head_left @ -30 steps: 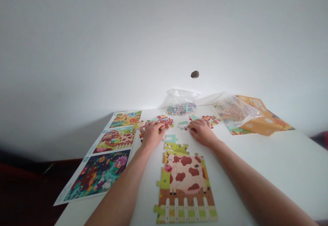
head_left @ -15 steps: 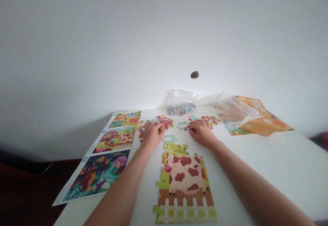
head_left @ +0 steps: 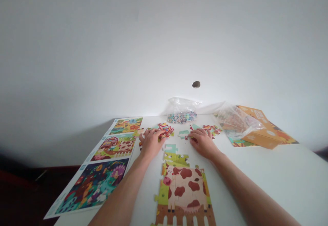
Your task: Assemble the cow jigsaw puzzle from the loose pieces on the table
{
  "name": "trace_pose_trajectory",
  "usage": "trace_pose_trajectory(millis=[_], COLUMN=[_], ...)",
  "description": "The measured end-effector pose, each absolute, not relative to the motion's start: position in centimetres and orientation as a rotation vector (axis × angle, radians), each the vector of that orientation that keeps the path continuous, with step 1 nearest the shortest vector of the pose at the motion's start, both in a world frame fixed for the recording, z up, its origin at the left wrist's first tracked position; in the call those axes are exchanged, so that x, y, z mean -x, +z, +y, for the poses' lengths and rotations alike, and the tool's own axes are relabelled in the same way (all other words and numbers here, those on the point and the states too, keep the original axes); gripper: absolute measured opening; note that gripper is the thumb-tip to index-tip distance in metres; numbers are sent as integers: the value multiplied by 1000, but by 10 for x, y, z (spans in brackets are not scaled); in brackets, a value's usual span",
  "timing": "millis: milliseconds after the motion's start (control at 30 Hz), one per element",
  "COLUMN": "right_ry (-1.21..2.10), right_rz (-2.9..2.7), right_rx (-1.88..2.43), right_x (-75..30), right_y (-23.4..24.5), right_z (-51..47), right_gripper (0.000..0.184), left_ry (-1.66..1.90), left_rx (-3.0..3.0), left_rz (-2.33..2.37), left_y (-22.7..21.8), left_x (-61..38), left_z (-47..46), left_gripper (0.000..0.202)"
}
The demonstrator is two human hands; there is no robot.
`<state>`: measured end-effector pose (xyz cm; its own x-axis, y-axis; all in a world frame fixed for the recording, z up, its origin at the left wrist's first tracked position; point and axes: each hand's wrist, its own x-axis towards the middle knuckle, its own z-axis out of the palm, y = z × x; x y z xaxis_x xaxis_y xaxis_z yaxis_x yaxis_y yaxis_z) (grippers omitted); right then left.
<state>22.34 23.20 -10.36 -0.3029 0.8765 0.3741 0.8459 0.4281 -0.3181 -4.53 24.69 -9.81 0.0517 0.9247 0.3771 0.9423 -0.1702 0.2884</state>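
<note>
A partly joined jigsaw puzzle (head_left: 187, 185) of a spotted cow behind a white fence lies on the white table in front of me. Beyond its left side, my left hand (head_left: 151, 143) rests with fingers apart on a heap of loose puzzle pieces (head_left: 166, 130), mostly red and green. On the right, my right hand (head_left: 202, 141) lies over other loose pieces (head_left: 213, 130), fingers bent and slightly spread. Just left of that hand's fingertips is a pale teal puzzle piece (head_left: 183, 134). What lies under both palms is hidden.
A sheet with several printed pictures (head_left: 112, 147) lies along the table's left edge. At the back stands a clear bag of puzzle pieces (head_left: 182, 116). Another plastic bag (head_left: 238, 120) lies over an orange box (head_left: 266, 133) at right. The wall behind has a hole (head_left: 196, 84).
The view has tipped slightly upward, so everything sits lower in the picture. Both hands stay at the same loose pieces, and the joined puzzle looks the same.
</note>
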Motion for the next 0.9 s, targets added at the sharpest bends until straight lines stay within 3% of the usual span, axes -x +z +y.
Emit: trace_pose_trajectory(millis=[200,433,900], right_ry=[96,93,90], right_rz=[-2194,-2199,-2207], right_rx=[1462,1468,1459], right_x=[-223,-224,-222], right_y=[-103,-103,-100], right_z=[231,231,230], right_gripper=[21,22,22], left_ry=[-743,-682,-711], left_rx=[2208,2195,2266], left_rz=[-2022,-2039,-1974], left_y=[-95,-97,-97], left_x=[45,45,43], left_z=[246,245,248], left_gripper=[29,48,49])
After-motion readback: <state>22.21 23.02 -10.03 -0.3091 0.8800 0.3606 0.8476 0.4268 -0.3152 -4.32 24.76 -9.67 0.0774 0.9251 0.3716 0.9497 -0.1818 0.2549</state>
